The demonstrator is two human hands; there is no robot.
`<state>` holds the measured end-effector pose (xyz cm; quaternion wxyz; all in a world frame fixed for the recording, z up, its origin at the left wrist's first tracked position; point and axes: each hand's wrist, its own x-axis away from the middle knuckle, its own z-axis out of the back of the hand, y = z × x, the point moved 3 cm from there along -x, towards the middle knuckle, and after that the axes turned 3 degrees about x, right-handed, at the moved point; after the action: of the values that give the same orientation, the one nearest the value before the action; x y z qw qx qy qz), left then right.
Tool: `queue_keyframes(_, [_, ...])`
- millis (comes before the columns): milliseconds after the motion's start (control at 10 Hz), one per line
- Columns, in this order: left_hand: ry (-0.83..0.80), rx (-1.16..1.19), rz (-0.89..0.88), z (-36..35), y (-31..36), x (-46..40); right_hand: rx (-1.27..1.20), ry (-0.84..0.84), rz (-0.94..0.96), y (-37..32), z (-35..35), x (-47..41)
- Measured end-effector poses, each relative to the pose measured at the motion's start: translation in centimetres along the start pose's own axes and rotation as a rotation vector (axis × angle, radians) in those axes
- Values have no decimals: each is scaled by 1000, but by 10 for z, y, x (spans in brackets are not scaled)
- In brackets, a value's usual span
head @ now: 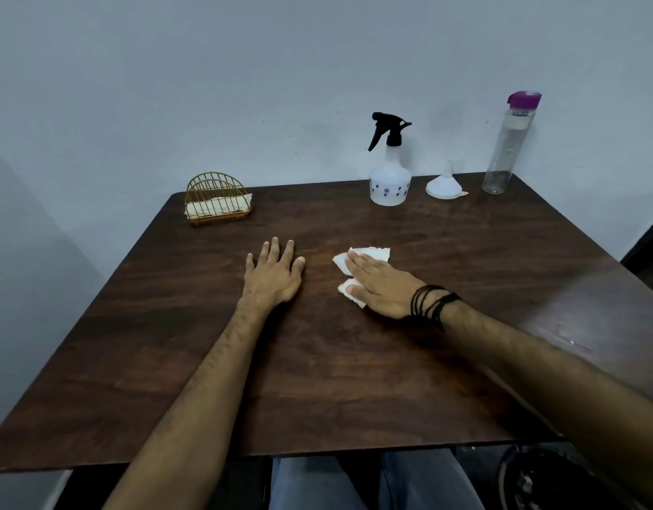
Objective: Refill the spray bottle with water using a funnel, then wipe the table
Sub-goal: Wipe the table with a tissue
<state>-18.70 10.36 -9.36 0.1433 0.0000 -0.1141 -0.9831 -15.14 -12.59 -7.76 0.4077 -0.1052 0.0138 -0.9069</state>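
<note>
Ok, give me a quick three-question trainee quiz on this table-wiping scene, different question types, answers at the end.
1. True or false: the funnel sits in the spray bottle.
2. Which hand presses the white tissue on the table?
3. The napkin holder is: A) far left B) far right C) near edge.

Key:
1. False; it stands inverted between the spray bottle and the purple-capped water bottle.
2. The right hand; the left hand rests flat.
3. A
</note>
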Motion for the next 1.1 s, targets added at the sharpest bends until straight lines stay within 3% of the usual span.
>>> queue_keyframes(300, [38,9,-18,-2,-2,2,-24,54,-62,-6,9,-51])
queue_keyframes(400, [42,8,-20,-2,-3,2,-52,90,38,-14,2,-29])
queue_keyframes(500, [52,7,-23,-3,-4,1,-79,256,118,-30,1,1])
queue_keyframes(600, [59,11,-32,-4,-2,2,-177,317,168,-38,15,13])
queue_keyframes(700, [72,12,-36,-3,-3,2,-577,154,125,-27,38,-5])
queue_keyframes(800, [69,13,-34,-4,-3,4,-901,192,-90,-3,49,-34])
queue_keyframes(900, [67,18,-26,-3,-3,4,-653,383,-290,16,48,-58])
queue_keyframes(1000, [68,22,-28,-1,-2,4,-450,538,-251,13,46,-71])
queue_keyframes(1100, [74,30,-32,1,-2,5,-317,523,-212,0,39,-77])
